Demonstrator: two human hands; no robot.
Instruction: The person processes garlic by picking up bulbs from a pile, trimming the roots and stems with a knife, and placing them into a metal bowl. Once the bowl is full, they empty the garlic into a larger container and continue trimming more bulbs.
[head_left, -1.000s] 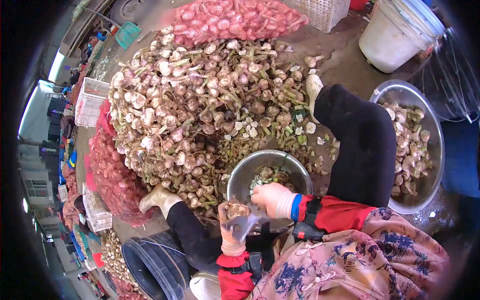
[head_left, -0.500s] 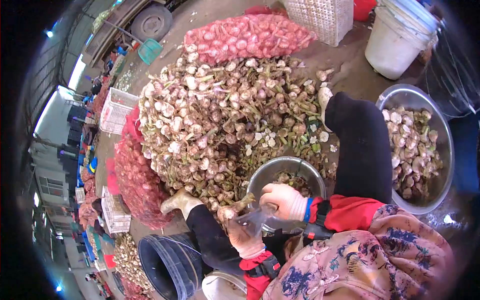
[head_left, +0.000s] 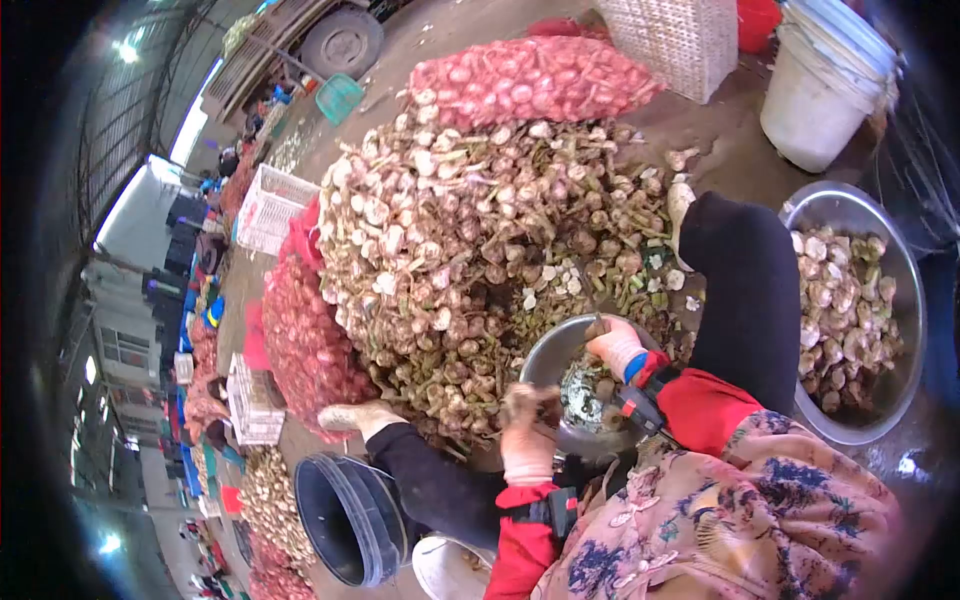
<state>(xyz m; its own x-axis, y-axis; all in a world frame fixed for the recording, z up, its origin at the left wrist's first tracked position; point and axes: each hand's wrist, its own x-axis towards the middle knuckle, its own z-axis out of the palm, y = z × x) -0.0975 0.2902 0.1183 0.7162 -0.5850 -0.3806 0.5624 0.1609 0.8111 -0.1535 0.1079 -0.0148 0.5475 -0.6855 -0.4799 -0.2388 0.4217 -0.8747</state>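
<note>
My left hand point(head_left: 527, 450), in a pale glove, is closed around a garlic bulb point(head_left: 530, 400) at the left rim of a small metal basin point(head_left: 535, 362); motion smears its fingertips. Over the basin's far right rim is my right hand point(head_left: 618, 346), also gloved, with fingers curled around something dark and narrow that I cannot make out. Trimmings and a shiny patch show inside the basin. Just beyond it spreads a large heap of garlic bulbs with stalks point(head_left: 450, 220), with cut stems and white pieces at its near side.
A large metal basin point(head_left: 912, 330) of trimmed bulbs stands at right. Red net sacks point(head_left: 530, 80) of garlic border the heap. A dark bucket point(head_left: 375, 520) is by my left leg, a white bucket point(head_left: 815, 110) at upper right. White crates point(head_left: 272, 210) and other people are at left.
My right hand has moved away from the left one, up to the basin's far rim. My left hand, with the bulb, has come to the basin's left rim. The view has shifted slightly.
</note>
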